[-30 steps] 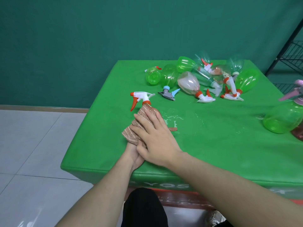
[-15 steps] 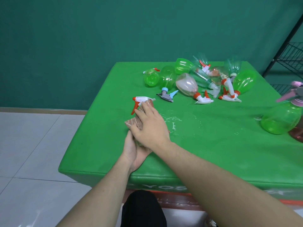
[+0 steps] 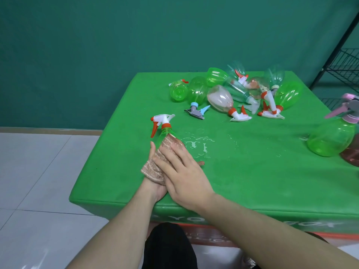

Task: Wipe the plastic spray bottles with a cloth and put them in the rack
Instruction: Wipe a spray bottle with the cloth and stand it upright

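Note:
A green spray bottle [image 3: 164, 133] with a white and orange sprayer head [image 3: 161, 119] lies near the front left of the green table [image 3: 252, 171], nozzle pointing away from me. A brown cloth [image 3: 152, 168] is wrapped over its body, hiding all but the neck. My left hand [image 3: 156, 191] holds the bottle and cloth from below, thumb up along the left side. My right hand [image 3: 184, 177] lies on top, its fingers stretched forward and pressing the cloth onto the bottle.
Several green, clear and pinkish spray bottles [image 3: 233, 94] lie heaped at the table's far side. An upright green bottle with a pink sprayer [image 3: 330, 138] stands at the right edge. Water drops [image 3: 198, 144] lie mid-table. A black wire rack [image 3: 345, 61] stands at the far right.
Both hands and the cloth slid back toward me along the bottle. The green neck below the sprayer head, covered before, now shows.

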Demonstrator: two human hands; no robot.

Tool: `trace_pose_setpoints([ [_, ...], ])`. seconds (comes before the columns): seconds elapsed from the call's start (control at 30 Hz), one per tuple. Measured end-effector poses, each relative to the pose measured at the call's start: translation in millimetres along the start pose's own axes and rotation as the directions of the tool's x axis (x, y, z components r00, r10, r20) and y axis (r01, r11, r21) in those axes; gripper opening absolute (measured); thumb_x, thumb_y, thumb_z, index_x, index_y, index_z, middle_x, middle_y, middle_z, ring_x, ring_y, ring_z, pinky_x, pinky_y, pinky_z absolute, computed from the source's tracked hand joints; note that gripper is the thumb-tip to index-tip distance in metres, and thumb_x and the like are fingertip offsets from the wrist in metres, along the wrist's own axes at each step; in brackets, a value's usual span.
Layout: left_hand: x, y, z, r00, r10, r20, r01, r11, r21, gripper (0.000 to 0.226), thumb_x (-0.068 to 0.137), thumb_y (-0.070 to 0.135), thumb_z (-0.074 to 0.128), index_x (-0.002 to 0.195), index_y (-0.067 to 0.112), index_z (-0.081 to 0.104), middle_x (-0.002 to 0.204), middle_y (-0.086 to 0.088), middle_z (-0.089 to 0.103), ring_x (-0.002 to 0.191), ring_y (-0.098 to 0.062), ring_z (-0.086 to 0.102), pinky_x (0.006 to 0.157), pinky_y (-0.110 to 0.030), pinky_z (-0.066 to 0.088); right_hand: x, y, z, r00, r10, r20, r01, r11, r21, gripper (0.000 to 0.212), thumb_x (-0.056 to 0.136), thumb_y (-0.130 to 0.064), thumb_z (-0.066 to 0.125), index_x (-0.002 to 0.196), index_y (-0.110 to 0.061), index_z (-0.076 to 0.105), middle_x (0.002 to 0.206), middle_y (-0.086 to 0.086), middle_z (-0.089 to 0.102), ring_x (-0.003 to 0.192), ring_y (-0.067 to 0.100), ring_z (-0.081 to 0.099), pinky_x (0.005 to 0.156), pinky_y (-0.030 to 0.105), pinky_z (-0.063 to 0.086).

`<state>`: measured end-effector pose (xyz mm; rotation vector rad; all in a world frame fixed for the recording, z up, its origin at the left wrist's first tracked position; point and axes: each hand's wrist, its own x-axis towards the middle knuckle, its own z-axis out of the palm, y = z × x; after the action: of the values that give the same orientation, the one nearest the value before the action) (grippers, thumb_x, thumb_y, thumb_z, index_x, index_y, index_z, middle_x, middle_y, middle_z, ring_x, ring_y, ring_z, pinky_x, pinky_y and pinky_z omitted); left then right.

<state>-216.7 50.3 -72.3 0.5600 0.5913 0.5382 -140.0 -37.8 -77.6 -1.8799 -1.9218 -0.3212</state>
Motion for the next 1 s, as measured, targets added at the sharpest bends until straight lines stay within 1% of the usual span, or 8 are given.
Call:
trace_pose_setpoints([
  [0.17,-4.5,2.1,2.4,1.000,0.006,-0.018,-0.005,0.997,0.073,0.079,0.090,0.077,0.035,0.091,0.011,0.079,0.088,-0.010,0.076,0.081,-0.022,0.075,0.067,-0.032,0.062,-6.5,-8.6,-3.4,0.999,0.018,0.037,-0.019,0.999,0.027,0.052,0.103,-0.037,0.042,0.151,-0.018,0.045,0.161,0.009,0.036,0.154,0.032,0.018,0.125,0.053,0.015],
  [0.27,-5.8,-6.4,2.3,0.994,0.105,-0.036,-0.096,0.974,0.206,0.056,0.105,0.050,0.032,0.090,0.015,0.073,0.078,-0.001,0.077,0.068,-0.011,0.074,0.054,-0.025,0.058,7.7,-13.7,-7.7,0.994,0.094,0.053,-0.094,0.996,-0.001,0.059,0.103,-0.043,0.036,0.154,-0.015,0.040,0.163,0.015,0.030,0.155,0.034,0.012,0.126,0.054,0.010],
  [0.33,-7.3,-10.5,5.8,0.982,0.177,-0.063,-0.160,0.964,0.212,0.034,0.101,0.039,0.041,0.107,0.017,0.067,0.101,-0.002,0.077,0.084,-0.009,0.075,0.065,-0.026,0.060,23.3,-11.8,-10.9,0.987,0.155,0.052,-0.154,0.987,-0.038,0.061,0.103,-0.045,0.032,0.154,-0.014,0.041,0.163,0.016,0.029,0.155,0.034,0.012,0.126,0.053,0.008],
  [0.4,-5.9,-11.7,5.2,0.981,0.180,-0.073,-0.175,0.982,0.069,0.038,0.103,0.038,0.035,0.126,0.021,0.061,0.122,0.000,0.072,0.107,-0.012,0.071,0.083,-0.029,0.058,40.2,-8.6,-12.8,0.979,0.193,0.060,-0.188,0.979,-0.073,0.060,0.102,-0.046,0.033,0.153,-0.015,0.043,0.164,0.015,0.030,0.155,0.032,0.015,0.127,0.051,0.003],
  [0.53,-5.8,-2.1,4.3,0.996,0.086,-0.002,-0.086,0.995,-0.045,0.037,0.106,0.028,0.035,0.134,0.019,0.058,0.128,-0.005,0.071,0.115,-0.020,0.069,0.086,-0.035,0.060,64.2,-0.7,-13.9,0.969,0.231,0.088,-0.228,0.973,-0.037,0.058,0.100,-0.040,0.038,0.152,-0.016,0.044,0.163,0.009,0.033,0.152,0.027,0.023,0.127,0.046,0.011],
  [0.7,5.0,0.0,-2.0,1.000,0.017,-0.018,-0.018,0.998,-0.054,0.046,0.110,0.034,0.031,0.141,0.010,0.055,0.139,-0.021,0.061,0.132,-0.034,0.057,0.114,-0.054,0.040,80.8,11.8,-18.9,0.901,0.397,0.176,-0.431,0.867,0.252,0.058,0.101,-0.033,0.042,0.156,-0.017,0.035,0.164,0.000,0.031,0.143,0.021,0.033,0.121,0.042,0.028],
  [0.8,7.1,-1.3,-6.1,0.999,0.014,-0.030,-0.016,0.998,-0.055,0.047,0.110,0.033,0.030,0.141,0.008,0.055,0.137,-0.022,0.062,0.131,-0.035,0.057,0.114,-0.056,0.039,71.7,9.6,-16.5,0.899,0.406,0.162,-0.437,0.856,0.278,0.054,0.103,-0.034,0.039,0.154,-0.018,0.039,0.163,0.000,0.032,0.142,0.022,0.034,0.120,0.041,0.029],
  [1.0,2.1,-2.2,-5.7,0.997,0.070,-0.025,-0.071,0.997,-0.030,0.041,0.104,0.035,0.040,0.133,0.015,0.062,0.130,-0.013,0.068,0.119,-0.027,0.067,0.103,-0.045,0.053,43.8,0.1,-5.4,0.970,0.239,0.035,-0.242,0.957,0.160,0.051,0.101,-0.035,0.035,0.147,-0.020,0.051,0.156,0.004,0.044,0.147,0.025,0.032,0.121,0.046,0.028],
])
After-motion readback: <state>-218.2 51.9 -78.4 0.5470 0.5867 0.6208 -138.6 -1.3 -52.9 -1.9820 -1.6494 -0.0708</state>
